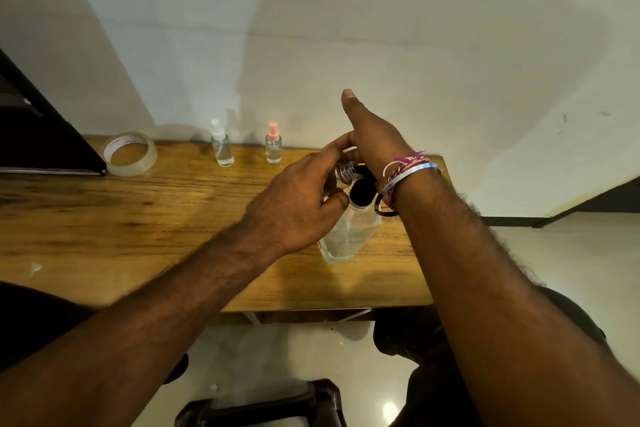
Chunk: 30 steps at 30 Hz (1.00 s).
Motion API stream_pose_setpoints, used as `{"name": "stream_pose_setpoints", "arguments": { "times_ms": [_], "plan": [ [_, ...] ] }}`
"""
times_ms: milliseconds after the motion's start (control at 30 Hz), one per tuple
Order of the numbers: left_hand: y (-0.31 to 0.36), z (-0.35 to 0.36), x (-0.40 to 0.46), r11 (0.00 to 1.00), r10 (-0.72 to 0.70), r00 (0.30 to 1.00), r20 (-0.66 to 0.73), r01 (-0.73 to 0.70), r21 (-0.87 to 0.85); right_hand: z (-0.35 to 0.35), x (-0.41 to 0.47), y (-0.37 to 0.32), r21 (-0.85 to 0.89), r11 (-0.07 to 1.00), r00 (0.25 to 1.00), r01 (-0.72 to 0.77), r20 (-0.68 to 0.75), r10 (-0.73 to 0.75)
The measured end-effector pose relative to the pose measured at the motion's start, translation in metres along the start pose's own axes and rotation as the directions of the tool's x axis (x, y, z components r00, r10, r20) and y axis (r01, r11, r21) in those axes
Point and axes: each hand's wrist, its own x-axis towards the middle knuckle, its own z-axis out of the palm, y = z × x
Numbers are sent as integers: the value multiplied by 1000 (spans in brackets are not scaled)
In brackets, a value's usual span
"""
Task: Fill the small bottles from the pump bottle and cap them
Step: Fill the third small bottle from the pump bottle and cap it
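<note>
Pump bottle (346,236) upright near the right edge of the wooden surface (138,218), clear body, black pump head (363,189) just under the right wrist. Small bottle (344,172) pinched in the left hand (298,208), threaded neck bare and uncapped, tilted toward the pump head and seemingly held right against the nozzle — the exact contact hidden behind the fingers. Right hand (370,135) over the pump top, thumb stretched straight up and away, palm side out of sight, so no telling whether pressing flat or curled on the plunger. For a clean fill: mouth of the small bottle kept snug beneath the spout, short steady presses straight down, big bottle's base flat on the surface to avoid a tip toward the edge, a pause between strokes to watch the level. Two capped spray bottles at the far side, well apart from both hands — one with a white top (221,146), one with a pink top (273,144) — looking done already. Roll of clear tape (130,152) farther left.
</note>
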Motion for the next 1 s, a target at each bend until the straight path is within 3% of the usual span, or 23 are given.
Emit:
{"name": "stream_pose_setpoints", "arguments": {
  "times_ms": [667, 1000],
  "plan": [
    [-4, 5, -1, 1000, -17, 1000, -9, 17, 6, 7, -3, 11, -159, 981, 990, 111, -73, -124],
    [2, 1, -2, 995, -29, 1000, -6, 28, -92, 1, 3, 6, 24, 999, 998, 33, -53, -31]
  ]
}}
